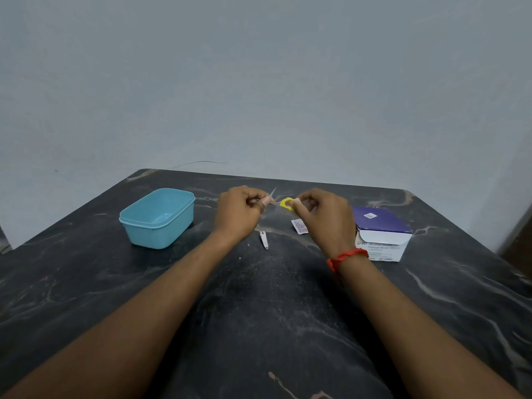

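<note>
Both hands are raised over the far middle of a dark marble table [259,312]. My left hand [239,214] pinches a small pale strip with a pointed translucent end [270,198], like a bandage or its wrapper. My right hand [322,217], a red thread at its wrist, holds a small yellow ring-shaped object [286,203] at its fingertips. The two held things are a few centimetres apart. What joins them, if anything, is too small to tell.
A light blue plastic tub [157,218] stands open at the left. A metal nail clipper [264,239] and a small printed sachet [300,226] lie below the hands. A purple and white swab box [381,233] sits at the right. A grey wall rises behind.
</note>
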